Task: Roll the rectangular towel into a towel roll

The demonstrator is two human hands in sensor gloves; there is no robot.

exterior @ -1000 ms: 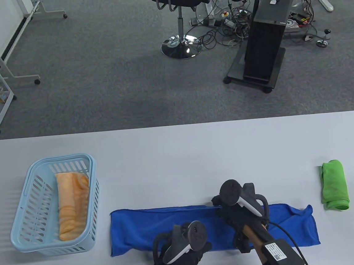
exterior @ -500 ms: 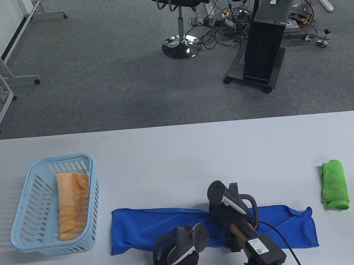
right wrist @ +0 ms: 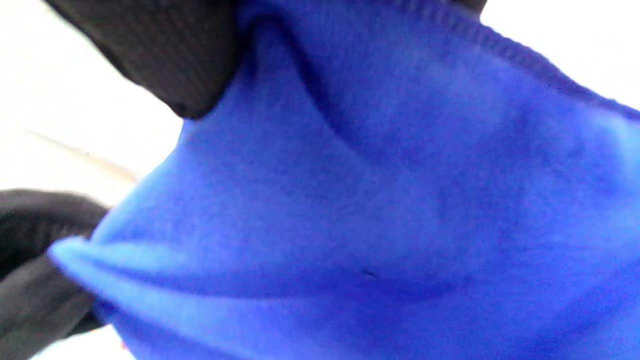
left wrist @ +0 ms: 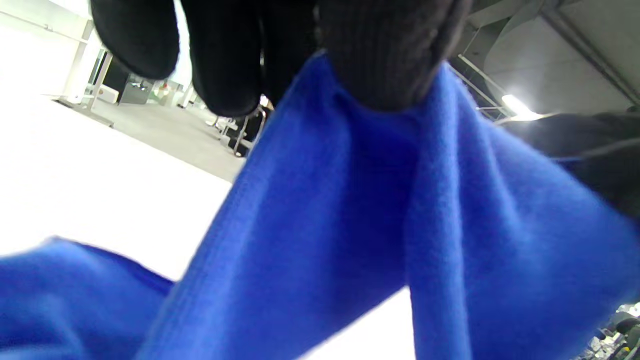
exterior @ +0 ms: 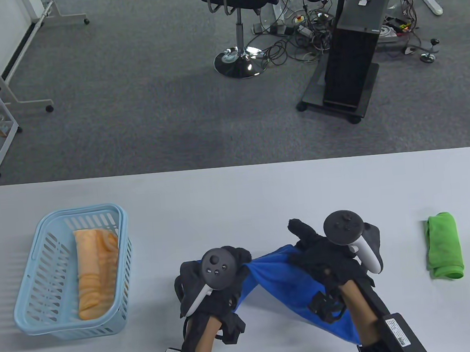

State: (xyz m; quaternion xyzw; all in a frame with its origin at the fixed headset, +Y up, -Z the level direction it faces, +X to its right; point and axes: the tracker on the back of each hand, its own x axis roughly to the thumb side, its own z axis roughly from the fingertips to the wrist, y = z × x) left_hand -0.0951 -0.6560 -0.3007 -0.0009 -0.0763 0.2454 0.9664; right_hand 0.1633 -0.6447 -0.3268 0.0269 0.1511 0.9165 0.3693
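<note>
Since one second ago the blue towel (exterior: 283,280) has left the table (exterior: 236,192): before it lay flat as a long strip along the near edge, and now both hands have lifted it and it hangs between them, with a tail falling down toward the right forearm. Both hands have also moved away from the person and come closer together.

The left hand (exterior: 217,276) pinches one end of the towel. In the left wrist view the gloved fingers (left wrist: 390,55) are closed on a fold of the blue cloth (left wrist: 350,210), and the cloth falls down from them. The right hand (exterior: 328,254) holds the other part; in the right wrist view a dark fingertip (right wrist: 165,60) presses into the cloth (right wrist: 380,175) near its stitched hem, so I judge it grips too, though I cannot see all its fingers. One finger of that hand points up and away in the table view.

For the task, I think almost nothing of the rolling is done yet. No rolled part is visible; the towel is only picked up and a little bunched. It seems the person is rearranging it, maybe to fold or lay it again before rolling. All the rolling remains.

An orange towel roll (exterior: 95,274) lies in the light blue basket (exterior: 35,284) at the left, and a green rolled towel (exterior: 443,246) lies at the right, well apart from the hands.
</note>
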